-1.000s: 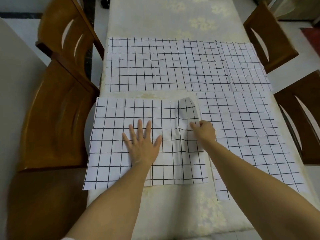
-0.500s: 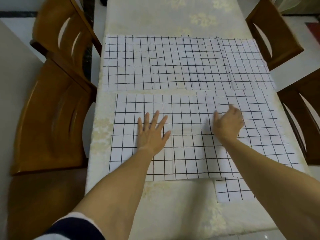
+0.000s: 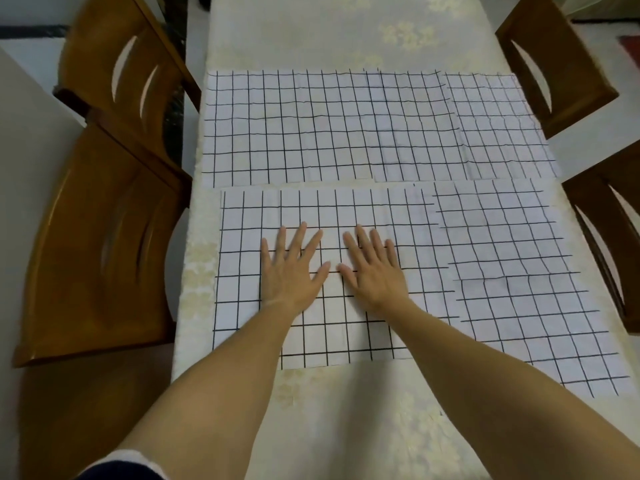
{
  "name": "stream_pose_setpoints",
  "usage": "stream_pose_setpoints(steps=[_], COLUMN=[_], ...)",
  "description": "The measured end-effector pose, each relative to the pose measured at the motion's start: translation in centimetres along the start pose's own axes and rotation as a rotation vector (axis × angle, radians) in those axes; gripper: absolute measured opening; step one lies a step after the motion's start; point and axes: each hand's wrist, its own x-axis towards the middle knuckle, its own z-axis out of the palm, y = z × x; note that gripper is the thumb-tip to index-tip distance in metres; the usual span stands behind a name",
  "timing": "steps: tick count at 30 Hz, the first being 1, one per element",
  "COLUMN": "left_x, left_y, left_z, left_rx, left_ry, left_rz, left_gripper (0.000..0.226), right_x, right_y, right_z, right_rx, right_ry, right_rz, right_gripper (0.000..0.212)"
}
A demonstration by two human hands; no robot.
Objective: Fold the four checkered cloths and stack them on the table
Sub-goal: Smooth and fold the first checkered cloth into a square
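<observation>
Four white cloths with black grid lines lie flat on the table. The near left cloth (image 3: 242, 230) is spread out, and both my hands press on it with straight fingers: my left hand (image 3: 292, 268) and my right hand (image 3: 374, 268), side by side near its middle. This cloth overlaps the left edge of the near right cloth (image 3: 519, 271). Behind them lie the far left cloth (image 3: 294, 126) and the far right cloth (image 3: 498, 126), which overlap each other too.
The table (image 3: 346, 410) carries a cream flowered cover. Two wooden chairs stand on the left (image 3: 104, 237), (image 3: 121, 57) and two on the right (image 3: 554, 64), (image 3: 609, 237). A bare strip of cover runs along the near edge.
The near left cloth slid right, in from the table's left edge, and its raised right edge was laid flat. My right hand moved left and now lies flat beside my left hand.
</observation>
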Motion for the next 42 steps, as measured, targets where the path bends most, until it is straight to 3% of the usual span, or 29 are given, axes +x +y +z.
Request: stream_pose_setpoints(steps=[11,16,19,25,29,33,37,40,42], left_x=[-0.4,-0.6,0.0,1.0,1.0,1.0,1.1,1.0,1.0], left_y=[-6.1,-5.8,-2.4,-0.1,-0.2,-0.1,-0.2,-0.3,-0.3], left_z=[-0.8,-1.7,-2.4,-0.2,-0.4,-0.4,-0.4,-0.2,-0.2], left_rx=[0.007,0.034,-0.019,0.096,0.077,0.067,0.055,0.052,0.053], left_ry=[-0.017,0.049,0.068,-0.034,-0.028,-0.035,-0.029,-0.016,-0.012], left_rz=[-0.047,0.026,0.179,0.217,0.219,0.213,0.217,0.219,0.218], left_gripper=[0.068,0.066,0.068,0.083,0.084,0.084,0.084,0.084,0.084], right_x=[-1.3,-0.5,-0.2,1.5,1.0,0.1,-2.0,-3.7,-4.6], right_y=[8.8,9.3,9.8,10.2,11.0,11.6,12.5,11.2,9.7], right_z=[-2.1,-3.3,-4.2,-6.7,-7.2,-8.0,-8.2,-8.6,-9.1], right_rx=[0.013,0.183,0.189,0.583,0.604,0.714,0.910,0.889,0.671], right_ry=[-0.063,0.278,0.290,0.095,0.115,0.121,-0.076,-0.041,0.086], right_rz=[0.220,0.505,0.662,0.745,0.670,0.643,0.759,0.744,0.614], right_gripper=[0.082,0.079,0.078,0.058,0.036,0.039,0.044,0.034,0.038])
